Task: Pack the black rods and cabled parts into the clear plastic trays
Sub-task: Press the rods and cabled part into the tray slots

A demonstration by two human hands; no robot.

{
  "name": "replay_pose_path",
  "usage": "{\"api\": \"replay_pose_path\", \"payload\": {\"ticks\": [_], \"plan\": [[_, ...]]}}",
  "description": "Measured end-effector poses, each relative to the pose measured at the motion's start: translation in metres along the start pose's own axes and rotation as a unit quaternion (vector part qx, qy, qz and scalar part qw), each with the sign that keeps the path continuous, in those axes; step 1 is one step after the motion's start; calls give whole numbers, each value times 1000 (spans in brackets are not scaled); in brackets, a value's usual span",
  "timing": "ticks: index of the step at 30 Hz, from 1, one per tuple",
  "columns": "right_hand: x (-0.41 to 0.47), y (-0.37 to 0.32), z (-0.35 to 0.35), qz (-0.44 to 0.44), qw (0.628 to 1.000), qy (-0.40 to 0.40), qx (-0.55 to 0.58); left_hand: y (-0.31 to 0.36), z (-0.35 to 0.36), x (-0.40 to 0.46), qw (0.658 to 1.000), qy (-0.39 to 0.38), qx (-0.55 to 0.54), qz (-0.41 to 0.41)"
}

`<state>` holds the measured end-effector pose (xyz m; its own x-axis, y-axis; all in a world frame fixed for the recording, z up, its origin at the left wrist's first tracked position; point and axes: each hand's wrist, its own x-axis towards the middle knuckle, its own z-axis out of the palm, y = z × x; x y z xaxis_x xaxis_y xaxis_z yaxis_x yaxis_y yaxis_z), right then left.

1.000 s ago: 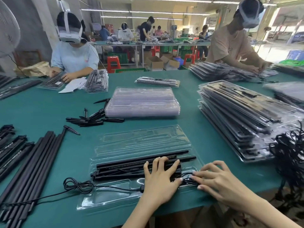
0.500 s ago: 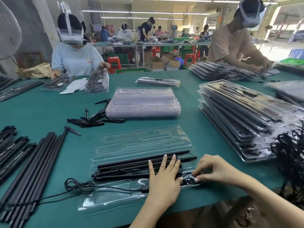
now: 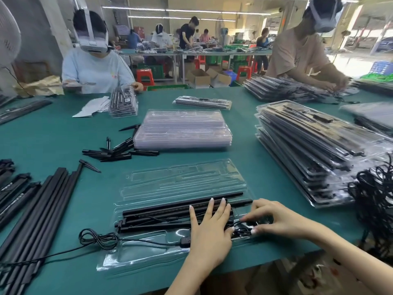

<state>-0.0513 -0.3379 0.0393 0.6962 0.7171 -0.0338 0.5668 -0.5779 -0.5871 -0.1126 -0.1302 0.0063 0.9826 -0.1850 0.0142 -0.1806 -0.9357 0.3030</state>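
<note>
At the near edge of the green table [image 3: 53, 135], the left hand [image 3: 209, 235] lies flat, fingers straight, pressing on the black rods [image 3: 161, 213] in the open clear plastic tray [image 3: 148, 254], much as half a second ago. The right hand [image 3: 274, 220] has slid slightly nearer the left hand, and its curled fingertips pinch the small bundle of thin black cable [image 3: 242, 229] at the tray's right end.

The rods lie side by side with their long axis running left to right, the right ends tilted slightly toward the far side. A black cable with a small inline plug [image 3: 185, 241] trails left out of the tray to a loose coil [image 3: 97, 238] on the table.

Beyond the tray stands a stack of empty clear trays [image 3: 182, 128], with short black spike-like pieces [image 3: 119, 151] scattered to its left. Long loose black rods [image 3: 36, 209] lie at the near left. A tall stack of filled trays [image 3: 314, 145] sits on the right, with a tangle of black cables [image 3: 376, 199] at the right edge. Two people wearing headsets work at the far side.
</note>
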Motion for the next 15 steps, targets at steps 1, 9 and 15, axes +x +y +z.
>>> {"api": "replay_pose_path", "payload": {"ticks": [1,9,15], "plan": [[1,0,0,2,1000,-6,2,0,0,0,1000,2,0,0],[12,1,-3,43,997,-27,52,-1,0,-1,1000,1,1,-1],[13,1,0,51,995,-26,-83,-1,0,-1,1000,1,-22,-7]]}}
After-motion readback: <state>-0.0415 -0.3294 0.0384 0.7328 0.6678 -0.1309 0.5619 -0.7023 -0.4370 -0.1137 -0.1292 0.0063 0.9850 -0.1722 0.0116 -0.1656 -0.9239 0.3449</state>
